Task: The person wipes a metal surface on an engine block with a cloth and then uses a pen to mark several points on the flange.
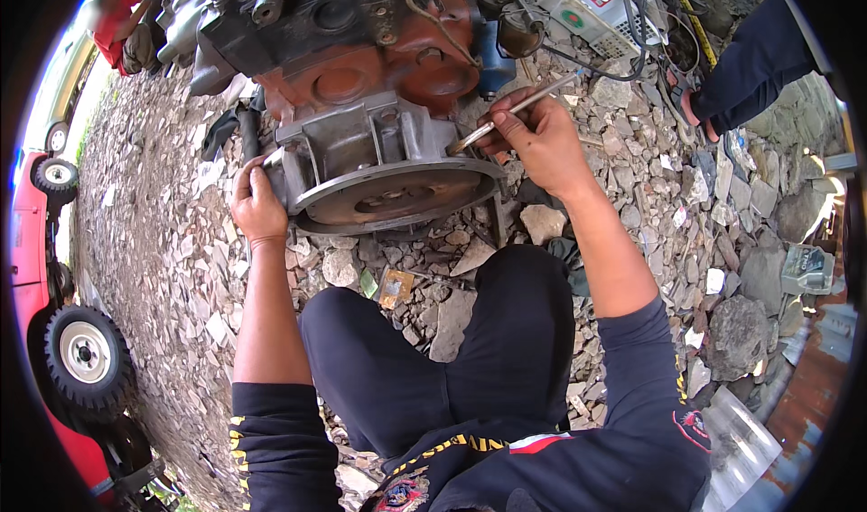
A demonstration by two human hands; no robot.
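Observation:
In my right hand (539,144) is a slim paintbrush (524,106), pinched between thumb and fingers. Its pale handle points up and right, and its tip meets the right side of a grey metal flywheel housing (348,146). My left hand (259,207) is closed at the left side of that housing, fingers curled by a light metal edge; part of its grip is hidden. The housing is bolted to a reddish-brown and black engine block (334,24). A round brownish flywheel (397,196) faces me inside the housing's rim.
Broken stones cover the ground. A white plastic crate (587,11) with dark cables stands behind at right, near another person's dark-trousered legs (759,51). A blue cylindrical filter (495,60) sits beside the engine. At far left are a red vehicle (30,241) and a person in red (113,29).

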